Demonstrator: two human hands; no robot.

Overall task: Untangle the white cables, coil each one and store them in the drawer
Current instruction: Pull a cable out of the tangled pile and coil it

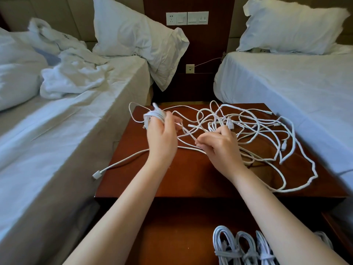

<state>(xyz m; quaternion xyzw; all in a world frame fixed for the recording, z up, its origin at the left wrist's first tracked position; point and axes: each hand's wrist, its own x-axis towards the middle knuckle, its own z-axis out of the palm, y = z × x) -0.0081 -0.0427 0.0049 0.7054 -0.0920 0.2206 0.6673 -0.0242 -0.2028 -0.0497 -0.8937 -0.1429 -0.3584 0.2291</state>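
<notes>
White cables (pixel 217 122) lie tangled across the wooden nightstand (pixel 191 175), and coiled bundles (pixel 242 247) sit in the open drawer (pixel 177 236) below. Our left hand (pixel 161 136) grips a part-wound coil (pixel 155 116) around its fingers, while our right hand (pixel 219 144) pinches a strand of the tangle.

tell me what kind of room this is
Probably a twin hotel room. A left bed and a right bed, both in white linen, flank a dark wooden nightstand. A switch and socket panel is set into the wood panelling between the headboards.
</notes>
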